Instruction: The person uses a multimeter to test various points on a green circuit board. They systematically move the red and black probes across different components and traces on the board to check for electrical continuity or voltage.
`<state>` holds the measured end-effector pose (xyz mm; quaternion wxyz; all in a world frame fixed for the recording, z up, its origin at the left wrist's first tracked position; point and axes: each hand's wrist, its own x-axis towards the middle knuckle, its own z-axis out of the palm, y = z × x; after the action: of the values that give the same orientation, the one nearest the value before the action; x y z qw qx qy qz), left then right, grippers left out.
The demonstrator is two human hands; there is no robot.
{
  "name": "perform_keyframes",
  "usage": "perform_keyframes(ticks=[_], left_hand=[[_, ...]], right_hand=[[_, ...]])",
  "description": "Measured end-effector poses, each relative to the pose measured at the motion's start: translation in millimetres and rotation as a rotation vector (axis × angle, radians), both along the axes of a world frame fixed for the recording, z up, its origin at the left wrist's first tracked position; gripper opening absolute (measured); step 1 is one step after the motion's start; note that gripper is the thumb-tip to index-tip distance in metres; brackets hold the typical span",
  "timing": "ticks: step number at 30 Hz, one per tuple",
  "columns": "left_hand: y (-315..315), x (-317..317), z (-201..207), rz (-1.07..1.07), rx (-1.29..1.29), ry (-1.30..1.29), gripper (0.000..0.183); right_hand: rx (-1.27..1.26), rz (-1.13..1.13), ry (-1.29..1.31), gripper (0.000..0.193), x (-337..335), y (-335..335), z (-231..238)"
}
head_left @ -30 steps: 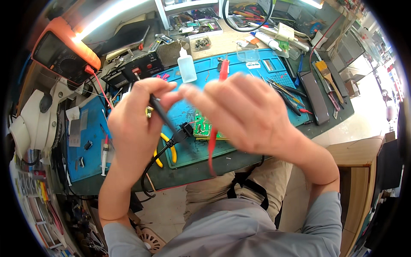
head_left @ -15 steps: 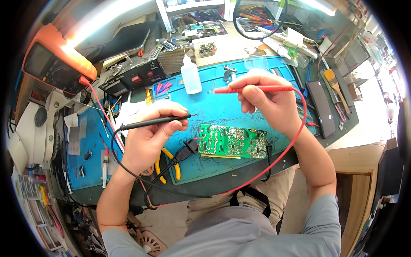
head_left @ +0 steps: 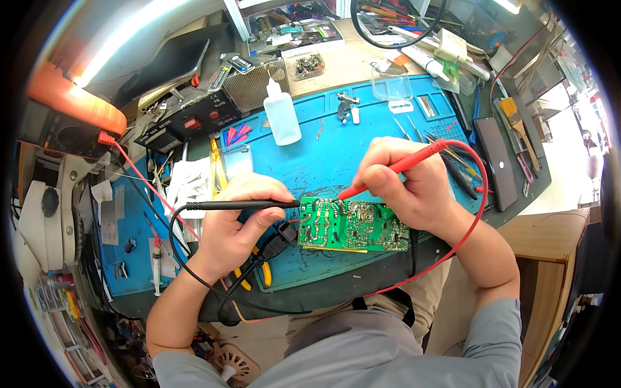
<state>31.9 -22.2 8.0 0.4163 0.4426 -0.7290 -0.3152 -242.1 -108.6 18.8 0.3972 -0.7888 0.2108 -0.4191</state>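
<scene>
Green, rectangular circuit board dotted with silvery solder joints, lying on a blue work mat near its front edge, between the person's two hands. The long axis of the board runs from left to right, dipping slightly toward the right; a yellow strip shows along its lower edge. The left hand, beyond the board's left end, pinches a slim black test probe, held almost level and in line with that axis, its tip at the upper left corner. The right hand grips a tapered red test probe, slanting down and leftward to the upper edge. Of the two hands, the right is nearer, standing at the board's upper right portion; whether either tip makes contact cannot be told. Just beside the left end lies a black plug, with a yellow-handled tool below it. Farther out, a translucent white squeeze bottle stands on the mat, and an orange-cased multimeter occupies the far left.
</scene>
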Motion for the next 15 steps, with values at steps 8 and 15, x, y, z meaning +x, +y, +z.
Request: perform_keyframes(ticks=[8, 15], left_hand=[[-0.4, -3.8, 2.1, 0.000, -0.009, -0.050, 0.016], [-0.4, -5.0, 3.0, 0.005, -0.008, -0.057, 0.016]], right_hand=[[-0.036, 0.004, 0.054, 0.029, -0.4, 2.7, 2.2], [-0.069, -0.041, -0.008, 0.026, 3.8, 0.6, -2.3]])
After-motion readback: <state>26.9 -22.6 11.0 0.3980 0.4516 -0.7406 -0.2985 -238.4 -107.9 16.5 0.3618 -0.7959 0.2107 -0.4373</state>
